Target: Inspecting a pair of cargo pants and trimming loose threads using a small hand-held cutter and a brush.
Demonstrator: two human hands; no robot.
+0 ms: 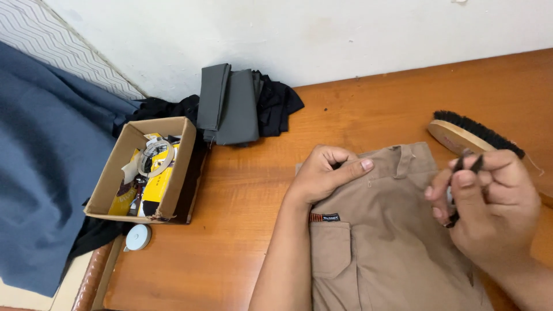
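Note:
Tan trousers lie flat on the wooden table, waistband toward the wall. My left hand presses on the waistband's left end, thumb stretched across the cloth and fingers curled. My right hand hovers above the right side of the trousers, fingers pinched on a small black tool; what kind of tool it is I cannot tell. A back pocket with a small label shows beside my left forearm.
A wooden brush with black bristles rests behind my right hand. A cardboard box with yellow packs stands at left, a round tape measure before it. Folded grey and black cloths lie by the wall. Blue fabric drapes at far left.

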